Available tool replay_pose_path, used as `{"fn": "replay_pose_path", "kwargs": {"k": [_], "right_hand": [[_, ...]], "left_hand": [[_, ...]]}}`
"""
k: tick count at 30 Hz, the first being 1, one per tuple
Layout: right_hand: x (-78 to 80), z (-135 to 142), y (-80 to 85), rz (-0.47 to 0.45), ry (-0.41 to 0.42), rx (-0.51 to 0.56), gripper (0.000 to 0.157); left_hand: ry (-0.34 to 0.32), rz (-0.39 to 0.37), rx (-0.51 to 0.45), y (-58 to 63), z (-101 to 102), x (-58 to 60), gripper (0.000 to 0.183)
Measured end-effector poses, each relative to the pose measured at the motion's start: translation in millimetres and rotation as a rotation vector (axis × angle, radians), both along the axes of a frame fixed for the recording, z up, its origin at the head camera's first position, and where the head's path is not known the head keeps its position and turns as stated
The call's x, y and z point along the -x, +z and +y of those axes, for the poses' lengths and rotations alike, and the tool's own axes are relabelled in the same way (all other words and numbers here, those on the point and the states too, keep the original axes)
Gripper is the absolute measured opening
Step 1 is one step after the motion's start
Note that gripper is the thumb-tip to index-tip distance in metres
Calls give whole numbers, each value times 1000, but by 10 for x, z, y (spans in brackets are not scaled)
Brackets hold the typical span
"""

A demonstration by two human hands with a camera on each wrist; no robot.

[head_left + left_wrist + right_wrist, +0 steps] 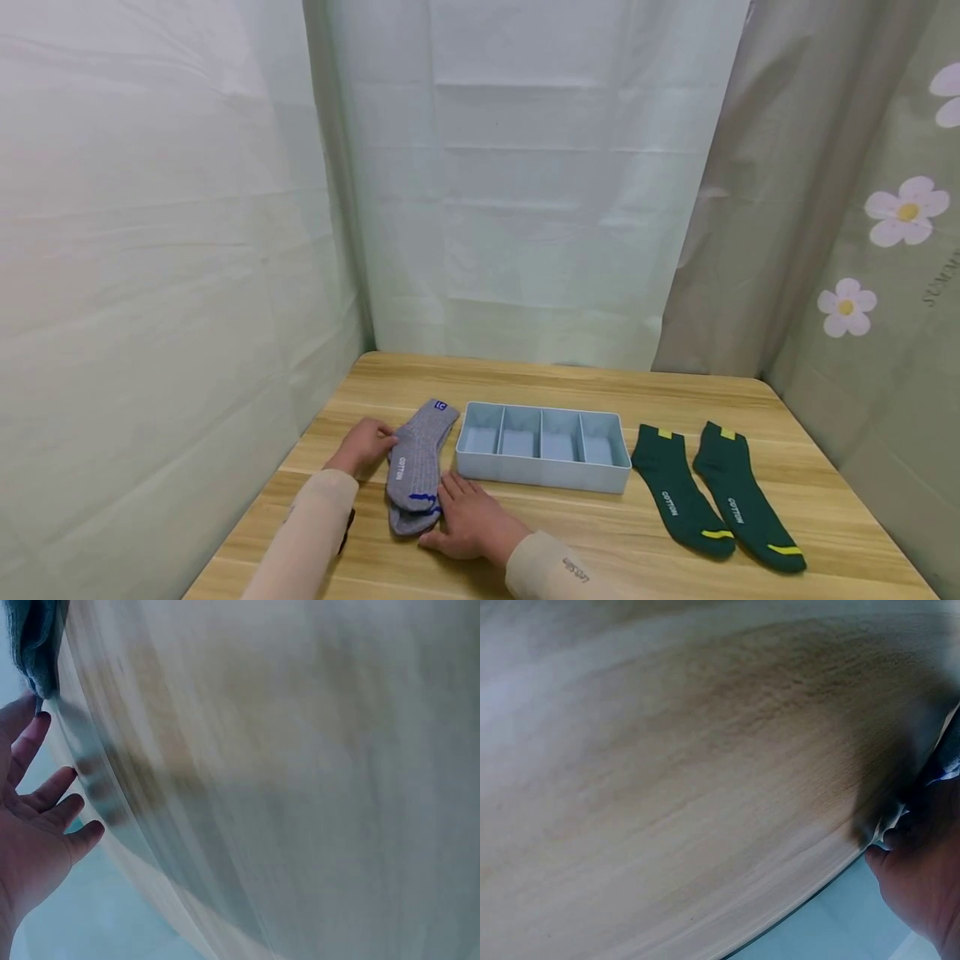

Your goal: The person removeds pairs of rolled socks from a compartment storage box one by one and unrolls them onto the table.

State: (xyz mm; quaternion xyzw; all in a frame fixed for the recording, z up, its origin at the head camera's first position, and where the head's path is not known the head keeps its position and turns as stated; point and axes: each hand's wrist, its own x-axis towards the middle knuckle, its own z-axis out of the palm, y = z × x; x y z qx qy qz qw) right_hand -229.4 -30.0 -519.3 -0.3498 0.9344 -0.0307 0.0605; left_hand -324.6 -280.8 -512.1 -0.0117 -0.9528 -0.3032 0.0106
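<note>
Two grey socks (422,458) with blue toe stripes lie one over the other on the table, left of the blue tray. My left hand (366,446) is at their left edge, pinching the fabric between thumb and forefinger. In the left wrist view, the same hand (37,825) has its thumb and forefinger at the tip of the grey sock (37,652), its other fingers spread. My right hand (472,518) rests at the right of the toe end, fingers extended and touching the sock's edge. The right wrist view shows part of that hand (922,862) low over the table.
A light blue tray (543,474) with several compartments stands just right of the grey socks. Two dark green socks, one nearer the tray (678,492) and one farther right (750,500), lie side by side. Curtains (525,208) hang around the wooden table (600,542).
</note>
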Motion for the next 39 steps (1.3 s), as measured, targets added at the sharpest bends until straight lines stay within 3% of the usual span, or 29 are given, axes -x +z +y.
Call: {"fn": "replay_pose_path", "kwargs": {"k": [5, 12, 18, 25, 28, 39], "right_hand": [[-10, 6, -7, 8, 7, 5, 89], [-9, 14, -7, 32, 15, 8, 89], [-8, 10, 13, 30, 17, 5, 89], [20, -16, -8, 45, 54, 14, 88], [28, -23, -6, 33, 65, 3, 87], [2, -39, 88, 19, 65, -43, 86]], "left_hand": [[40, -1, -103, 7, 27, 31, 10], [67, 100, -123, -5, -36, 25, 11], [106, 128, -169, 21, -78, -17, 14], [79, 31, -320, 20, -13, -16, 32], [89, -5, -343, 19, 10, -12, 37], [104, 7, -356, 19, -39, -34, 38]]}}
